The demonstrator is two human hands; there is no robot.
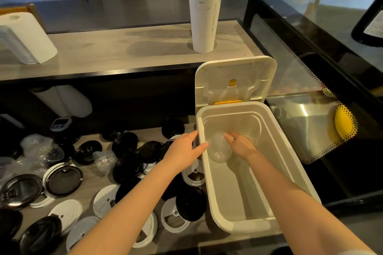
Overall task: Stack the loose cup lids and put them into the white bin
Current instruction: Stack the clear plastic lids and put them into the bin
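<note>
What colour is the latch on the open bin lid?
The latch is yellow-orange, seen in the head view.

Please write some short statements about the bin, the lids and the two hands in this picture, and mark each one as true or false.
1. The white bin's cover is closed. False: the cover of the white bin stands open at its far end.
2. The right hand is inside the bin, holding clear dome lids. True.
3. All loose lids on the counter are white. False: black lids lie among the white lids.
4. The tall paper cups stand on the upper shelf. True.
5. The left hand grips a black lid. False: the left hand lies with straight fingers at the bin's left rim.
</note>
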